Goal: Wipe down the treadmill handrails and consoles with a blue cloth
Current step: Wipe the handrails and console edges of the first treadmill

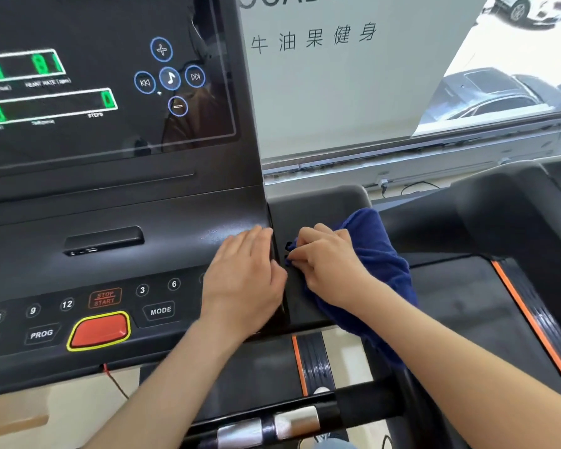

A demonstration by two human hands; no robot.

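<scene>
The right hand [329,267] has its grip pinched on the blue cloth [379,277], bunched at its 3 o'clock over the console's side wing [318,202]. The left hand [243,277] lies flat, fingers spread, empty, on the console [110,222]. The seam between them runs 12 to 6 o'clock; the right hand is nearer. No containers are visible.

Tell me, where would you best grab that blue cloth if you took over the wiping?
Probably the bunched top of the blue cloth, coming from above on the right. It lies heaped on the dark ledge beside the console, and the right hand already covers its near-left edge, so the raised folds behind the knuckles offer the freest grip.
</scene>
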